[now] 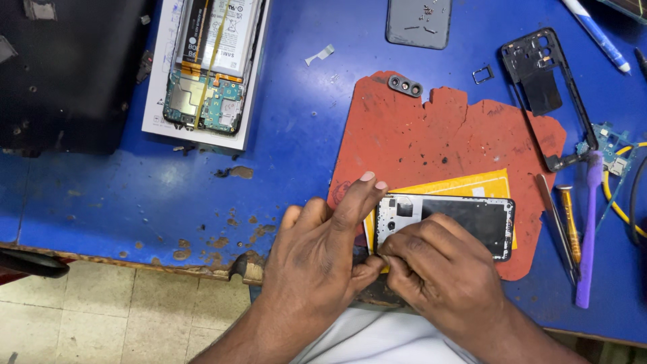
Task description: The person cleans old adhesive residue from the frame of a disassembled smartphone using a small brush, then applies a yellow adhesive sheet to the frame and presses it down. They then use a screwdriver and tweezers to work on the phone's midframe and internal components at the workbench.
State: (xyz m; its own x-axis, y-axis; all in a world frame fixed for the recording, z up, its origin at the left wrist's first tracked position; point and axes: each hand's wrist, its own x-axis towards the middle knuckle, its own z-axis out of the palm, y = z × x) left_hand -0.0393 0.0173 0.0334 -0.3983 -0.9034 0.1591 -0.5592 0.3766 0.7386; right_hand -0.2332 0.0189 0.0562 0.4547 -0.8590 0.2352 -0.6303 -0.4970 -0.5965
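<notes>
Both hands work at the near edge of the blue surface, close to where its chipped rim drops off to the tiled floor. The left hand braces the left end of an opened phone frame, its forefinger stretched along the top corner and its thumb tucked underneath, the fingers pinching that end. The right hand curls in from the near side, fingers clenched tight on the frame's lower left corner, knuckles touching the left thumb.

The frame lies flat on a yellow sheet, which sits on a ragged red mat. The mat's near right edge runs just beside a pair of tweezers, a yellow-handled screwdriver and a purple brush, so there is little room to the right.

To the left the surface is bare and scuffed. Farther off on the left, a second opened phone rests on a white box; a grey back cover and a black inner frame lie at the far right.
</notes>
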